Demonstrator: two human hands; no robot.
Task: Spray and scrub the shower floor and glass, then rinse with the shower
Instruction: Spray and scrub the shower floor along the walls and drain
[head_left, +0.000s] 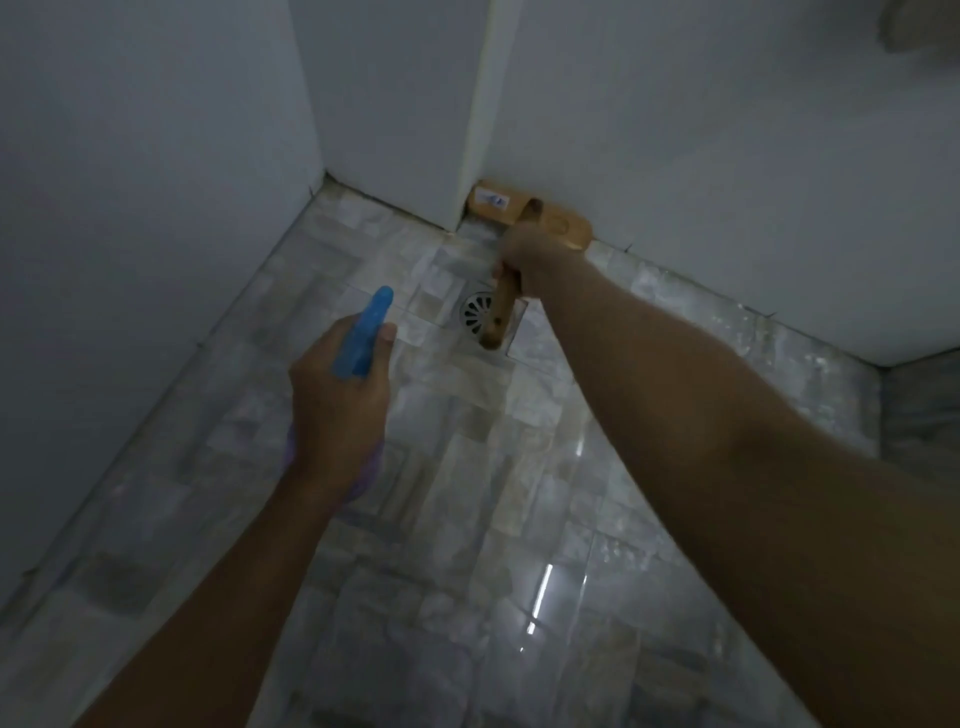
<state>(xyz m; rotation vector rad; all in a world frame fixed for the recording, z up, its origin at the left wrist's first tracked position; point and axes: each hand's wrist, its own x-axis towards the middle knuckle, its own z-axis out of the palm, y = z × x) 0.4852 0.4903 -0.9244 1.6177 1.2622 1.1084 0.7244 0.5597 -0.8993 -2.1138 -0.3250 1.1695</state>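
Wooden scrub brush (561, 226): head sat at the far edge of the shower floor (467, 519), against the wall foot, just past the drain (474, 312). My right hand (532, 257) gripped its handle. Judged stiff, light, slick once wet; best held close to the head.

Blue-topped spray bottle (363, 332): my left hand (337, 410) wrapped its neck, above the floor's left side. Judged light plastic, its body mostly hidden. Tiles glossy, probably slippery.
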